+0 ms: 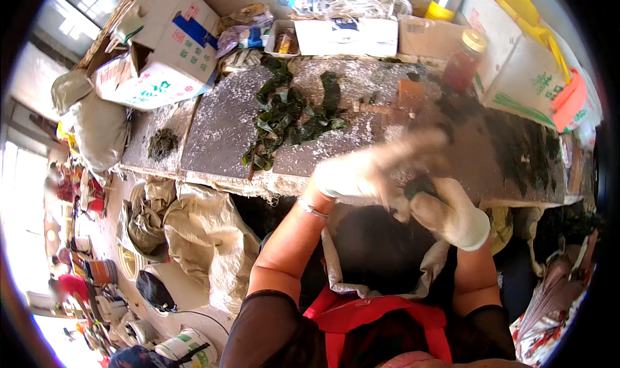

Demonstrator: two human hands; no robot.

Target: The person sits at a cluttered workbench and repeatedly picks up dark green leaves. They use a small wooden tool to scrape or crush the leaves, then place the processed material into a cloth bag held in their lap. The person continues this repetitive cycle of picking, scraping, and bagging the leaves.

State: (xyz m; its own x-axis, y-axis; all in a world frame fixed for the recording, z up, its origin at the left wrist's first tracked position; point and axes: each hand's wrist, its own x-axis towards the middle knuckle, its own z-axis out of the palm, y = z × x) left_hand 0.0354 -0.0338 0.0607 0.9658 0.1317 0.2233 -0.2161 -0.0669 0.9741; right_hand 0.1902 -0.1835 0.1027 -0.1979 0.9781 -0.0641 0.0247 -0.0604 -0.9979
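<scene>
White work gloves cover both my hands above the front edge of a dark worktop (227,126) strewn with white grains. My left hand (382,167) is blurred over the edge, so its grip is unclear. A small dark green piece (419,186), perhaps seaweed, is pinched in my right hand (448,213), close to the left fingers. Beneath both hands an open sack (334,266) with a pale folded rim shows a dark inside. Dark green leafy strips that look like kelp (286,114) lie in a heap ahead of my left hand.
A cardboard carton (164,53) stands back left beside a stuffed sack (99,126). Along the back are a white box (346,36) and a yellow-lidded jar (464,63). Another carton (513,63) stands right. A wooden block (410,94) lies beyond my hands. People work far left.
</scene>
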